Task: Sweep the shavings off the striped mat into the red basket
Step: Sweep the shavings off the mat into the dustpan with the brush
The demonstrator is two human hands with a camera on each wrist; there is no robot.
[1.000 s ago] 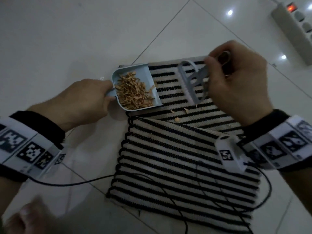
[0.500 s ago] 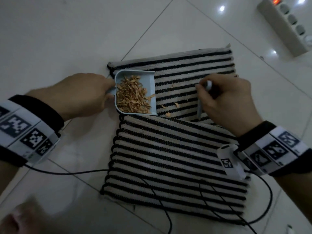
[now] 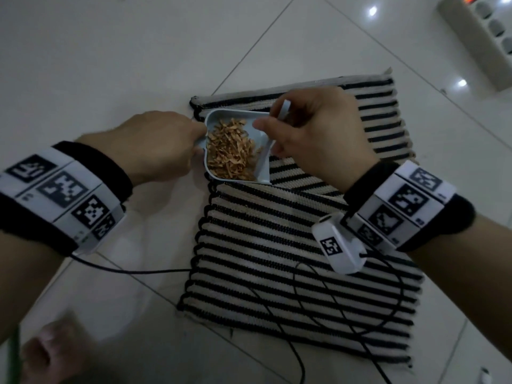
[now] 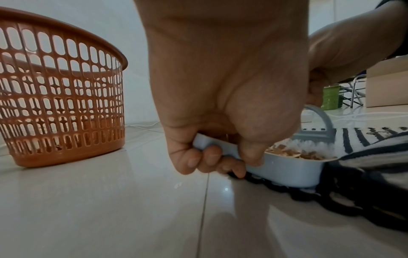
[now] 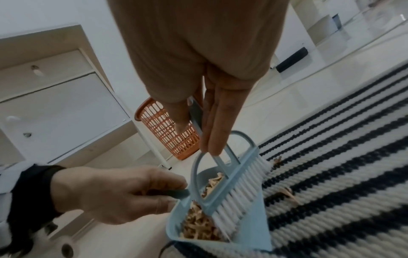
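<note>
A black-and-white striped mat [image 3: 291,245] lies on the tiled floor, its near part folded over. My left hand [image 3: 163,142] grips the handle of a pale blue dustpan [image 3: 261,162] at the mat's left edge, heaped with tan shavings [image 3: 230,151]. My right hand [image 3: 313,134] holds a small blue brush [image 5: 229,188] by its handle, white bristles at the pan's mouth. A few shavings [image 5: 287,192] lie on the mat just beyond the bristles. The red basket [image 4: 59,97] stands on the floor left of the pan, seen also behind the hands as the basket [image 5: 167,129].
A white power strip [image 3: 482,37] lies on the floor at the far right. Black cables [image 3: 304,300] trail over the mat's near part. White drawers [image 5: 55,97] stand behind the basket. A green crate [image 4: 331,97] and a cardboard box [image 4: 386,83] sit far off.
My right hand has swept the brush leftwards across the mat, from the middle stripes to the dustpan's mouth. The loose shavings seen on the mat earlier have mostly gone. The left hand keeps hold of the pan.
</note>
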